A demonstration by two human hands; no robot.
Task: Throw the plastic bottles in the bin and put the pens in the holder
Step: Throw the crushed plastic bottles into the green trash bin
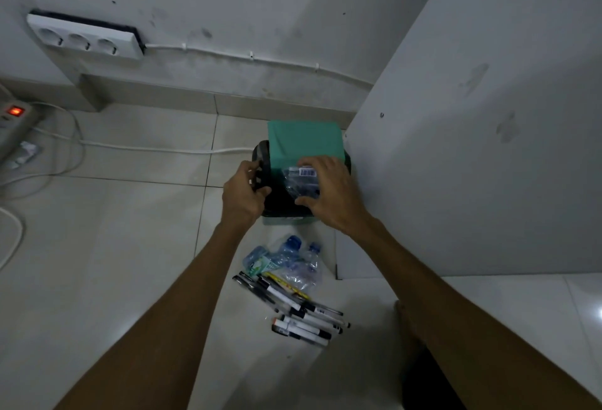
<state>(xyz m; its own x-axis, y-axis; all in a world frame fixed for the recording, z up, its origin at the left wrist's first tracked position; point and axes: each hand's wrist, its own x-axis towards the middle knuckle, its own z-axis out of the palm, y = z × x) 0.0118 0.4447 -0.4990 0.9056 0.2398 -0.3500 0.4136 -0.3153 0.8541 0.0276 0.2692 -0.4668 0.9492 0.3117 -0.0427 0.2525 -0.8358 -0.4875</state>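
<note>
Right hand (329,193) clasping crumpled plastic bottle (298,181) over green bin (304,144), left hand (242,196) gripping bin's rim

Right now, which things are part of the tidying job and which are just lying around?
Part of the job: crushed bottle in right hand, green bin, left hand at its rim, floor bottles, pens.
Just lying around: power strip, white cables, wall sockets.

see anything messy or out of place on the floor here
Yes. Crushed plastic bottles and a heap of pens lie loose on the floor tiles in front of the green bin, instead of being put away.
</note>
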